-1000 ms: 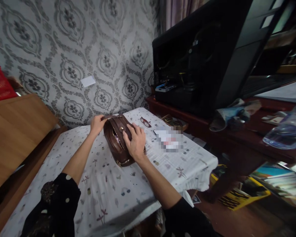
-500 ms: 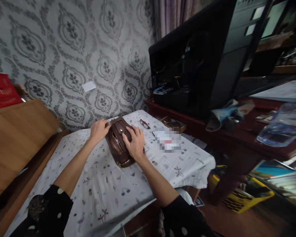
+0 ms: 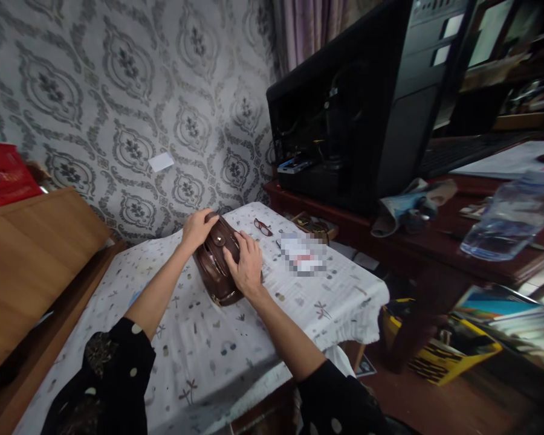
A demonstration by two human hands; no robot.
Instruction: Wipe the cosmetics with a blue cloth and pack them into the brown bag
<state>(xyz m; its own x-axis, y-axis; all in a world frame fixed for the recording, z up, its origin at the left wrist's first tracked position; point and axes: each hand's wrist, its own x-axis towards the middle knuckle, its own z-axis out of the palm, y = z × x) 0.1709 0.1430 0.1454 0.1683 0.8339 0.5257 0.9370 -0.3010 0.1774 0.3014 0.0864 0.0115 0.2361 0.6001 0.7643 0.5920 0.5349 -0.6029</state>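
Note:
A brown leather handbag (image 3: 215, 266) with a round metal stud on its front flap and a zip near its lower edge rests on the white patterned cloth (image 3: 208, 362). My left hand (image 3: 198, 231) is closed over the far end of the bag by its strap, with the fingertips partly hidden. Against the bag's right side lies my right hand (image 3: 248, 264), thumb apart from its outstretched fingers. Eyeglasses (image 3: 263, 228) lie on the cloth just beyond the right hand. To the right of them is a blurred-out white item (image 3: 303, 254).
A wooden board (image 3: 36, 254) and a red box (image 3: 11, 175) stand at the left. On the right, a dark desk carries a black computer case (image 3: 340, 121), a crumpled cloth (image 3: 396, 211) and a clear plastic bottle (image 3: 503, 220). Below sits a yellow crate (image 3: 462, 356).
My left hand has moved right and slightly up, from the strap at the bag's left onto its far end. The right hand stays on the bag's side. The view has shifted slightly.

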